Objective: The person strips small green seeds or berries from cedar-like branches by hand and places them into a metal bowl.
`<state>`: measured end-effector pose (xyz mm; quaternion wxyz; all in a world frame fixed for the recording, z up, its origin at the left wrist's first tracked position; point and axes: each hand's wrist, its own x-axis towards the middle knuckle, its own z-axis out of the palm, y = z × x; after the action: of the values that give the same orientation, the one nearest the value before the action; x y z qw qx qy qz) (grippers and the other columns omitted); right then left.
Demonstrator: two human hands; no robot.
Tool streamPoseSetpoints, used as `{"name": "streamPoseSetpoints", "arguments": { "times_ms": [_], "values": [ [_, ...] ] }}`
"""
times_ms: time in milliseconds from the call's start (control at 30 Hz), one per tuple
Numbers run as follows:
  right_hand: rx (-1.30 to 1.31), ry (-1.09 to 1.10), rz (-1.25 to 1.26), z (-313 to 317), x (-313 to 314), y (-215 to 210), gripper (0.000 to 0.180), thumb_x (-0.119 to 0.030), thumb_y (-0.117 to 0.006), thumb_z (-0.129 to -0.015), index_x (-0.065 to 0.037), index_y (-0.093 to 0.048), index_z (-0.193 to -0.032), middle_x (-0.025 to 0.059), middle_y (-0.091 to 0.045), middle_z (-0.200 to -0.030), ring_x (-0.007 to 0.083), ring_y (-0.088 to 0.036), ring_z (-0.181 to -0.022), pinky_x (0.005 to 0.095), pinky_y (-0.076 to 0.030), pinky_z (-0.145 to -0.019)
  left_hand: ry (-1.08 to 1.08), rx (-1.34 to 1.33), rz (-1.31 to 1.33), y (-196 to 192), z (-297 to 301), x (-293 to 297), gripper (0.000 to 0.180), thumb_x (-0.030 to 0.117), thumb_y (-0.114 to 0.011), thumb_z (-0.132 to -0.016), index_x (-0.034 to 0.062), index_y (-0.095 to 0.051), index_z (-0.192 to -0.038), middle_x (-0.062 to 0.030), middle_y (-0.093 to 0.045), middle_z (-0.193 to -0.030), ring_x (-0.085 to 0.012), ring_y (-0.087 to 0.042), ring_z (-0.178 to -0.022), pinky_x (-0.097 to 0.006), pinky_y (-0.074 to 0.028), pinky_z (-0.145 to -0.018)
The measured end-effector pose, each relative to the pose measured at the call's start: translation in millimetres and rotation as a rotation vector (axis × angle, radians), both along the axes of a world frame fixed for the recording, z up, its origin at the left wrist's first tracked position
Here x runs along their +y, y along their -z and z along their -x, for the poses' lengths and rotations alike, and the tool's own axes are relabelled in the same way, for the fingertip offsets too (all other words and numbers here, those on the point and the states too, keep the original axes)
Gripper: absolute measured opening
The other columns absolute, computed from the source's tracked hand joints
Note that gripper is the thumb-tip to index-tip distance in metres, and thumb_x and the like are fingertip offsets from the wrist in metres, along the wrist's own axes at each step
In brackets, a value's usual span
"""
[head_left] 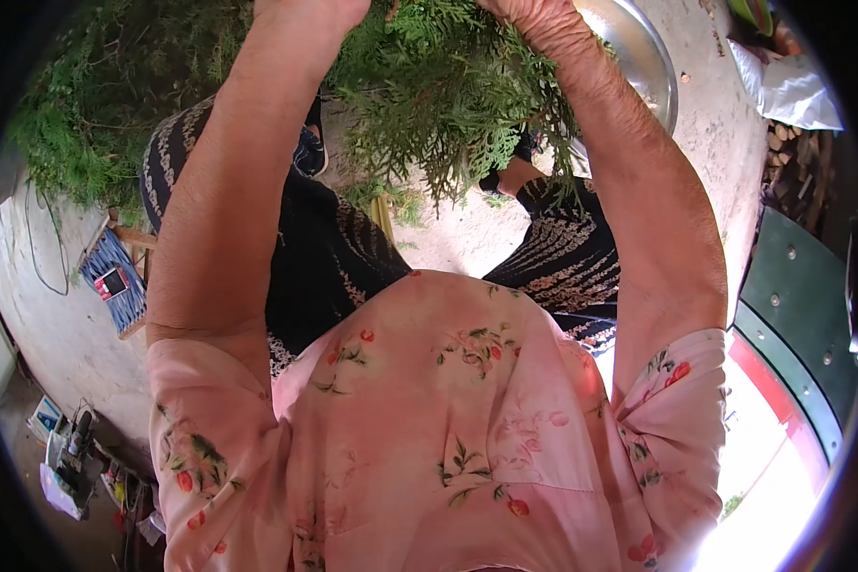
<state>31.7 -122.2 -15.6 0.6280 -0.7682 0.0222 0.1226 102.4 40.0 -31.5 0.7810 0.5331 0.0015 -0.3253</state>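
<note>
- Far left, well below the fingers of the left hand [311, 11]: assorted clutter [67, 448], too small and dim to sort piece by piece.
- Nearer, again below and left of those fingers: a thin dark cable [64, 250], then a wooden-framed seat with blue strands [132, 297], bearing a small red-and-white item [112, 283].
- Just left of the same fingers, spreading downward: a heap of green foliage [86, 124].
- At the upper edge, left fingers cut off from view; cannot tell whether apart, together or clamped on anything.
- Between and below both sets of fingers: leafy green branches [429, 95], hanging over the pale floor [477, 229] and touching the right hand [536, 14].
- Right fingers likewise largely cut off; cannot tell whether closed on the branches.
- Just right of the right fingers, partly behind the forearm: a shiny metal basin [643, 43].
- Farther right and below: a whitish bag [796, 93], stacked firewood [786, 153] and a dark green panel [796, 281].
</note>
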Motion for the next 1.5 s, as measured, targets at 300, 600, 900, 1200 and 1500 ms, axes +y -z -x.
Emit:
{"name": "streamPoseSetpoints", "arguments": {
  "times_ms": [300, 600, 900, 1200, 1500],
  "values": [
    [-0.055, 0.037, 0.017, 6, -4, -7, 0.026, -0.025, -0.054, -0.084, -0.001, -0.059, -0.093, 0.0019, -0.057, -0.076, 0.0073, -0.047, -0.062, 0.0199, -0.039, -0.054, 0.128, -0.134, -0.093, -12, -9, -1, 0.013, 0.015, -0.05, -0.086, 0.003, -0.053, -0.082, -0.0021, -0.049, -0.062, -0.0057, -0.036, -0.042, -0.019, -0.028, -0.035],
    [-0.315, 0.064, -0.211, 65, -39, 2, 0.023, -0.02, -0.054, -0.081, 0.0, -0.061, -0.088, 0.0064, -0.059, -0.075, 0.0096, -0.049, -0.056, 0.0216, -0.04, -0.049, 0.356, -0.24, -0.149, -25, 19, 0, 0.014, 0.016, -0.051, -0.086, 0.0025, -0.053, -0.083, -0.0005, -0.047, -0.061, -0.0053, -0.038, -0.044, -0.019, -0.03, -0.036],
    [-0.221, -0.017, -1.455, 140, -67, 84, 0.04, -0.029, -0.058, -0.08, -0.001, -0.05, -0.107, 0.014, -0.052, -0.098, 0.0169, -0.054, -0.076, 0.0294, -0.048, -0.068, 0.119, 0.385, 0.573, -6, 47, 0, 0.015, 0.017, -0.045, -0.087, 0.0034, -0.05, -0.084, -0.0033, -0.046, -0.07, -0.0105, -0.043, -0.053, -0.02, -0.037, -0.04],
    [-0.051, 0.431, -0.952, 162, -18, 32, 0.02, -0.021, -0.047, -0.086, -0.002, -0.051, -0.089, 0.0069, -0.054, -0.079, 0.0136, -0.045, -0.062, 0.0232, -0.039, -0.049, 0.134, 0.078, 0.176, -33, 118, -10, 0.021, 0.023, -0.053, -0.086, 0.008, -0.053, -0.071, 0.0008, -0.049, -0.061, -0.004, -0.04, -0.047, -0.018, -0.025, -0.034],
    [0.013, 0.502, -0.559, 171, 8, -11, 0.02, -0.023, -0.051, -0.081, -0.004, -0.055, -0.082, 0.0, -0.051, -0.066, 0.007, -0.043, -0.056, 0.0205, -0.034, -0.05, 0.102, -0.813, -0.285, -26, 154, -39, 0.024, 0.016, -0.069, -0.073, 0.0033, -0.05, -0.08, -0.0094, -0.059, -0.062, -0.015, -0.058, -0.053, -0.026, -0.046, -0.049]
  ]
}}
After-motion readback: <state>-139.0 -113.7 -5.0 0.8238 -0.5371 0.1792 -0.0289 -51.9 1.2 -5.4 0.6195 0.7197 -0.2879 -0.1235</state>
